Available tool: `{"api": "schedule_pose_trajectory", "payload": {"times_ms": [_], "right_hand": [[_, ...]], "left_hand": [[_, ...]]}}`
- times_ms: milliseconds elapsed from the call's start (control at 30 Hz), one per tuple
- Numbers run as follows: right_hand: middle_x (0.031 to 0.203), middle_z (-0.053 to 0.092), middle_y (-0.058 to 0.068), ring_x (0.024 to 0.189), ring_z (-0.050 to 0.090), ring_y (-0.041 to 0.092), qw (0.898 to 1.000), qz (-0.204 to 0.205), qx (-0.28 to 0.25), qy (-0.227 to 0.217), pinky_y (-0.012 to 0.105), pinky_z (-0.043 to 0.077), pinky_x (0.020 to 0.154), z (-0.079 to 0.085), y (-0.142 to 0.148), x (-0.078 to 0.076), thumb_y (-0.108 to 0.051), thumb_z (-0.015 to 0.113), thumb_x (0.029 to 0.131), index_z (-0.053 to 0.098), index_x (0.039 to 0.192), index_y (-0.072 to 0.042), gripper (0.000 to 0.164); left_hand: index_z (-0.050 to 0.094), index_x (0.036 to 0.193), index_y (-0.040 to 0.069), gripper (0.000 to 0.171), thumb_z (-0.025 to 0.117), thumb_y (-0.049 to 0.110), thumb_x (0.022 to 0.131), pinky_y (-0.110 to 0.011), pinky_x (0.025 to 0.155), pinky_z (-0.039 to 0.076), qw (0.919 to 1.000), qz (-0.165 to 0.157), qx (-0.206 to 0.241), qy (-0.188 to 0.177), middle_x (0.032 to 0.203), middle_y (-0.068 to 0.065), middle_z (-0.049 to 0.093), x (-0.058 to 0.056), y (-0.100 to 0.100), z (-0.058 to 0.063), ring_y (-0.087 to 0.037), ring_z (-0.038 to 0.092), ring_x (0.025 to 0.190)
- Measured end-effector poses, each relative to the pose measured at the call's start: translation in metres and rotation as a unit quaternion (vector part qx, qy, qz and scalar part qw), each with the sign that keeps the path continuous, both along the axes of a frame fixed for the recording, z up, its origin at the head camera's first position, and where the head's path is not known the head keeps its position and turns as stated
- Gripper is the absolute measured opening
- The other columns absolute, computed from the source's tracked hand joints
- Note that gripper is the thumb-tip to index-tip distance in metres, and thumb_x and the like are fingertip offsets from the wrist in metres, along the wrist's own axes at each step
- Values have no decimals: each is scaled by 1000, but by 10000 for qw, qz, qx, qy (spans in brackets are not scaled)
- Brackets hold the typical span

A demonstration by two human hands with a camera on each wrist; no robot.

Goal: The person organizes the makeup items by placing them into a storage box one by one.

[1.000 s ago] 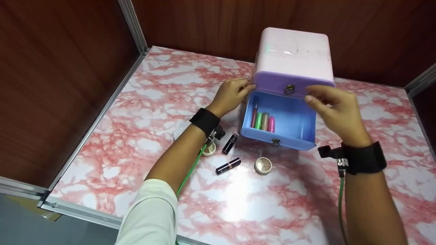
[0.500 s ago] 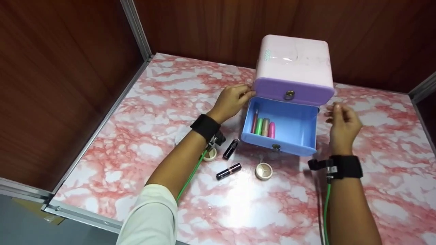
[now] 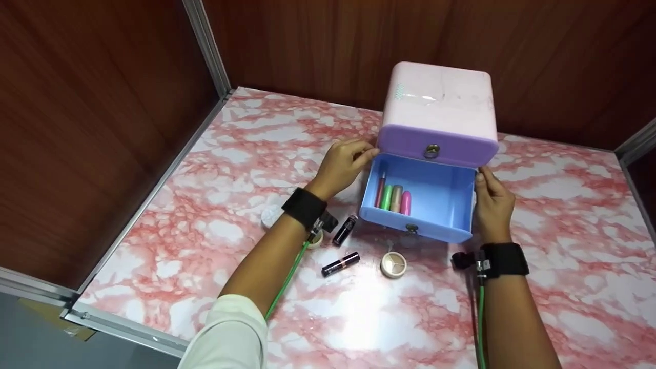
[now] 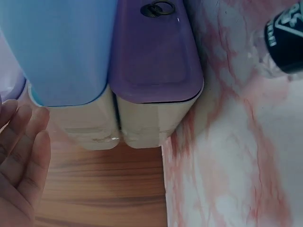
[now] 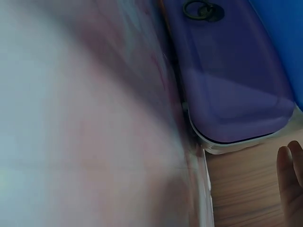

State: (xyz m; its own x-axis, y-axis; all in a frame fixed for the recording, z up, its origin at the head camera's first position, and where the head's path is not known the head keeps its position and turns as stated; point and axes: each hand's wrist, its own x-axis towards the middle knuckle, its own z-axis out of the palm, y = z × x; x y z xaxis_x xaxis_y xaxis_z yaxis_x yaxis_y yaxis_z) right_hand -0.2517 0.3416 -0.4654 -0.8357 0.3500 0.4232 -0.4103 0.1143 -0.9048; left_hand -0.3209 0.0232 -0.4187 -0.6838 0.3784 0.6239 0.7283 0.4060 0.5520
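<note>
A pink drawer cabinet (image 3: 439, 95) on the counter (image 3: 169, 246) is flanked by the left hand (image 3: 342, 168) and the right hand (image 3: 494, 202), fingers (image 4: 39, 158) loosely extended at its sides, nothing visibly gripped (contact cannot be judged). Four cosmetic tubes (image 3: 396, 200) in the pulled-out blue drawer (image 3: 441, 197) are shown by the head view only; a lower purple drawer (image 4: 158, 56), ring-handled, by the wrist views.

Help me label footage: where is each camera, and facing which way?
Head: on the head, facing forward and down; sees the blue drawer, left hand, right hand, forearms.
Left wrist: on that wrist, facing the lower purple drawer; left fingers show.
Right wrist: on that wrist, facing the same drawer; right fingers show.
Both wrist views share that purple drawer.
</note>
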Motion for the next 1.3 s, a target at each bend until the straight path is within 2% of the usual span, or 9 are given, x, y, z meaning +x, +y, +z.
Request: {"api": "schedule_pose_trajectory", "payload": {"times_ms": [267, 400, 467, 567, 667, 767, 933, 1033, 1300], "right_hand": [[134, 51, 19, 124, 52, 21, 9978, -319, 533, -221, 28, 45, 97, 24, -14, 13, -7, 56, 99, 54, 129, 2, 32], [133, 51, 20, 125, 51, 22, 9966, -449, 520, -445, 31, 44, 97, 27, -12, 13, -7, 57, 98, 55, 127, 3, 31], [132, 52, 19, 124, 52, 21, 9957, -497, 532, -577, 31, 46, 96, 28, -12, 14, -10, 58, 98, 56, 127, 2, 31], [132, 53, 17, 120, 55, 17, 9950, -520, 571, -640, 28, 47, 93, 27, -13, 15, -12, 59, 98, 57, 127, 0, 31], [131, 55, 16, 114, 58, 14, 9956, -494, 468, -649, 25, 48, 88, 28, -15, 16, -13, 59, 98, 59, 126, -2, 30], [131, 56, 14, 112, 59, 12, 9956, -465, 420, -693, 24, 49, 84, 28, -14, 15, -16, 60, 98, 60, 126, -4, 30], [131, 56, 11, 118, 57, 15, 9936, -476, 504, -888, 25, 50, 85, 19, -5, 5, -23, 61, 97, 63, 126, -9, 32], [131, 57, 9, 118, 57, 16, 9933, -471, 522, -916, 25, 50, 85, 13, 2, -1, -26, 62, 96, 64, 126, -12, 33], [130, 58, 9, 115, 59, 16, 9941, -455, 481, -863, 26, 51, 85, 5, 3, -2, -29, 62, 95, 63, 126, -13, 34]], "left_hand": [[73, 94, 8, 21, 62, 25, 97, -24, 68, 46, 9985, -124, -125, 520, 83, 1, 65, 33, -26, 3, -10, 56, 72], [72, 92, 8, 20, 64, 25, 96, -21, 68, 48, 9946, -310, -675, 722, 86, -1, 68, 58, -35, 2, -10, 60, 73], [72, 92, 9, 19, 66, 26, 95, -19, 68, 49, 9914, -390, -1078, 639, 86, -1, 69, 74, -38, -1, -10, 61, 72], [72, 90, 12, 18, 65, 27, 95, -19, 64, 49, 9802, -523, -1885, 290, 78, 3, 66, 98, -44, -9, -7, 59, 66], [71, 85, 16, 19, 63, 30, 96, -20, 61, 48, 9623, -637, -2644, -22, 73, 8, 63, 120, -47, -22, -5, 56, 62], [68, 77, 19, 21, 66, 31, 93, -25, 56, 47, 9473, -639, -3138, 120, 69, 9, 60, 134, -48, -37, -6, 56, 60], [65, 73, 22, 23, 72, 39, 87, -33, 54, 41, 9333, -451, -3542, 381, 71, 10, 61, 145, -48, -52, -9, 59, 63], [65, 76, 21, 24, 73, 42, 85, -32, 56, 41, 9321, -478, -3586, 170, 74, 9, 59, 145, -46, -56, -9, 58, 65], [63, 81, 18, 15, 74, 27, 83, -32, 53, 45, 9262, -976, -3640, -126, 70, 8, 56, 146, -34, -59, -10, 56, 64]]}}
